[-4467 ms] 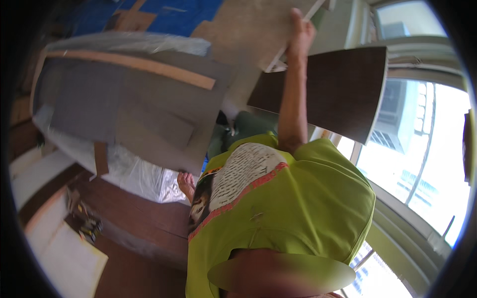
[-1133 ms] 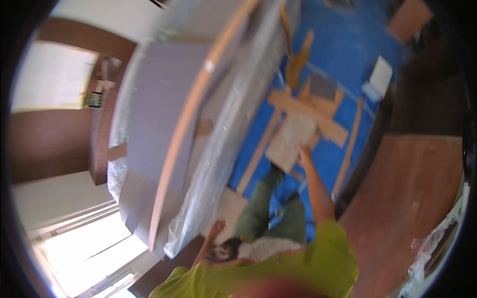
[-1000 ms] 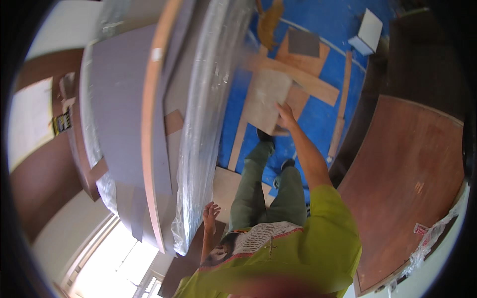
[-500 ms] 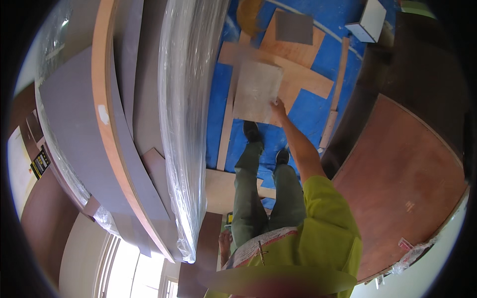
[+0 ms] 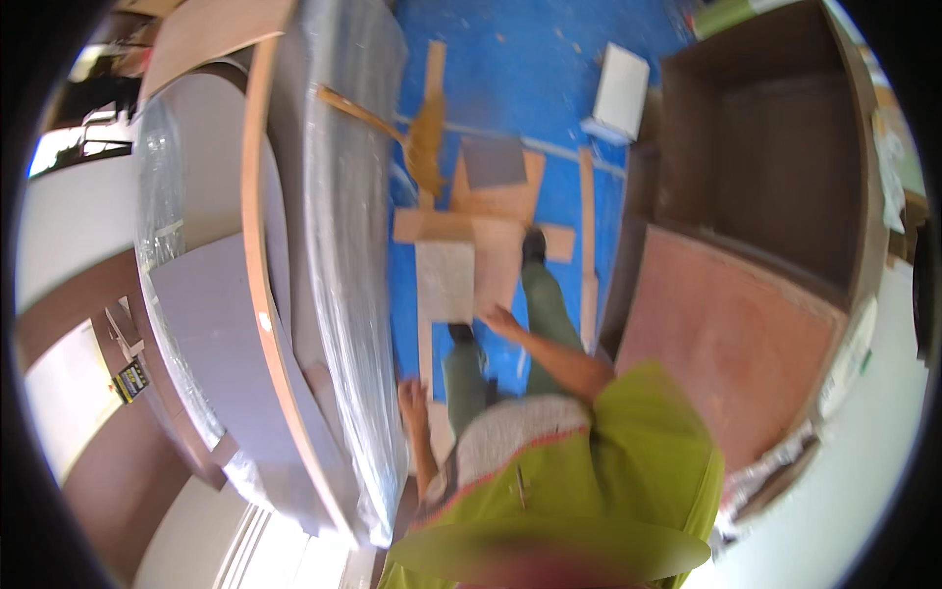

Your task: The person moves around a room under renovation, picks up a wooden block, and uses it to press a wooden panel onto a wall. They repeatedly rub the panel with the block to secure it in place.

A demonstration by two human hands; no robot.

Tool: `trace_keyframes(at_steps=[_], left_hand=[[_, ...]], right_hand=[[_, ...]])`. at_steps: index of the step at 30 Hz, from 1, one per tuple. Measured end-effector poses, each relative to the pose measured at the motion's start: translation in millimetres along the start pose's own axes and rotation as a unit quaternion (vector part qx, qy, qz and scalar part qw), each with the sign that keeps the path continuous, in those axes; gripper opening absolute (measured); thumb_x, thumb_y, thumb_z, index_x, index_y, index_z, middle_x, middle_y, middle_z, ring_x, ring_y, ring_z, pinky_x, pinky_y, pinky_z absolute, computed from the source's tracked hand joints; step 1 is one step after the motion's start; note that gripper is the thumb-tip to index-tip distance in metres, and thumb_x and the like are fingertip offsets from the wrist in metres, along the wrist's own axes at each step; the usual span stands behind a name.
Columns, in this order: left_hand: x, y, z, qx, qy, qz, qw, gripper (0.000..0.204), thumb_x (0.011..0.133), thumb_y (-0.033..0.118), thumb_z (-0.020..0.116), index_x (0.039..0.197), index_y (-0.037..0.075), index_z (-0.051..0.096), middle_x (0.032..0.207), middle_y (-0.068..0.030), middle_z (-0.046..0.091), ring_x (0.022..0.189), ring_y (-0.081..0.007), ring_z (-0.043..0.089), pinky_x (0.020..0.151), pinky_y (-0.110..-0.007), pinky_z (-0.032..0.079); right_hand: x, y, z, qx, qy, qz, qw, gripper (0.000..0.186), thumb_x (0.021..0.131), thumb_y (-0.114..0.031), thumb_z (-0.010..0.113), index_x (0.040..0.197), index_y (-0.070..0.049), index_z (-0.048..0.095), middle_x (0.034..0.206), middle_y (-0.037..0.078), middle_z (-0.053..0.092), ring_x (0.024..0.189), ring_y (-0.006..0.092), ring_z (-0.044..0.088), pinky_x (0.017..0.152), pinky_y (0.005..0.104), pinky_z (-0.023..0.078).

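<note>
Near the middle of the frame, a flat, pale board (image 5: 446, 280) is lying over some brown wood pieces (image 5: 500, 260), and a blue sheet (image 5: 549, 59) is showing around them. The right hand (image 5: 505, 324) is hanging just beside the board's lower right corner, and a small gap is showing between the two. That hand is looking blurry, so I cannot tell if its fingers are apart or together. Lower down and to the left, the left hand (image 5: 413, 402) is holding its fingers apart, close to some shiny clear plastic (image 5: 358, 294).

At the upper right, a big dark brown cabinet (image 5: 775, 147) is facing us with its open side, and its dark inside walls are showing. Just below it, a reddish-brown panel (image 5: 726, 344) is filling the middle right. Toward the top, right of the center, a white box (image 5: 621, 93) is sitting on the blue sheet; I cannot tell what it is holding inside. On the left side, the clear plastic is covering part of a stack of gray panels (image 5: 221, 324), and a long wooden strip (image 5: 258, 196) is running across them. Above the pale board, a gray square (image 5: 494, 162) is resting on a tan board (image 5: 527, 187), and a yellow-brown brush (image 5: 424, 152) is showing nearby.
</note>
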State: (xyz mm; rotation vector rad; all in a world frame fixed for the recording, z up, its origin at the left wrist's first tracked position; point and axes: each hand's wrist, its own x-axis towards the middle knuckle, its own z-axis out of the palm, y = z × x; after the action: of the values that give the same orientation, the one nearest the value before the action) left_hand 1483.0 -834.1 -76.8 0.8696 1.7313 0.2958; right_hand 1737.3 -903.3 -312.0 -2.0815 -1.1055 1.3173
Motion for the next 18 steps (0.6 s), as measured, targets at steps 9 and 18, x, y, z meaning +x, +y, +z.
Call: trace_keyframes(at_steps=[9,18], left_hand=[[-36.2,262.3,278.3,0.151,-0.11,0.516,0.836,0.043,0.107,0.023,0.046,0.143,0.001,0.054,0.148,-0.0203,0.053,0.136,-0.0362,0.051,0.112,-0.044,0.04],[139.2,316.5,248.1,0.219,-0.176,0.274,0.92,0.067,0.11,0.047,0.04,0.148,-0.007,0.047,0.149,-0.0305,0.05,0.14,-0.0445,0.046,0.118,-0.044,0.035]], right_hand=[[0.7,-207.5,-277.1,0.814,-0.245,0.062,0.523,0.048,0.103,-0.045,0.052,0.127,-0.005,0.06,0.118,0.007,0.068,0.114,0.0174,0.063,0.099,0.0359,0.05],[38.8,-287.3,-553.9,0.56,-0.21,-0.105,0.795,0.071,0.108,-0.055,0.044,0.157,-0.005,0.037,0.144,0.016,0.058,0.126,0.0258,0.06,0.109,0.0429,0.046]])
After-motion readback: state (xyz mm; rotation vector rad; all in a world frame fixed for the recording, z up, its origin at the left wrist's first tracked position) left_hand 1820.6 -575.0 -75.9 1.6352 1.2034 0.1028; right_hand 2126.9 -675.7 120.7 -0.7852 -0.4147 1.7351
